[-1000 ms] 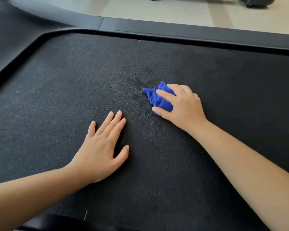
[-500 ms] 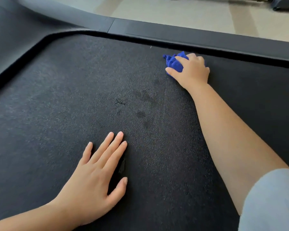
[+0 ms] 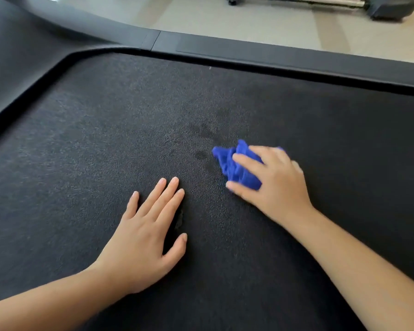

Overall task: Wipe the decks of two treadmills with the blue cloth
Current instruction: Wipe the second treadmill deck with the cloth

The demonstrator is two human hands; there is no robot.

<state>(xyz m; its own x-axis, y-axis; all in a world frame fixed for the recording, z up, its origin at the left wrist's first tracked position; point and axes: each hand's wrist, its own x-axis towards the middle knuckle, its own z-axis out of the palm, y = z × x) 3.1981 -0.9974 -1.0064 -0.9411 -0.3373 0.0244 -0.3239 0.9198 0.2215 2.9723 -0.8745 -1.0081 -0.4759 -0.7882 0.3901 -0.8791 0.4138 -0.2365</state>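
A black textured treadmill deck (image 3: 101, 144) fills most of the view. My right hand (image 3: 275, 182) presses a bunched blue cloth (image 3: 237, 163) onto the deck near its middle; the cloth sticks out to the left of my fingers. Dark damp smudges (image 3: 203, 137) lie just left of and beyond the cloth. My left hand (image 3: 148, 232) rests flat on the deck, fingers spread, palm down, holding nothing, a little nearer to me and left of the cloth.
A smooth black side rail (image 3: 273, 56) borders the deck's far edge, curving into a dark cover (image 3: 17, 60) at the left. Beyond it is pale floor (image 3: 225, 17), with the base of another machine (image 3: 380, 7) at the top right.
My right hand pushed the cloth out to the far rail, then drew it back toward the middle of the deck. My left hand stayed flat in place.
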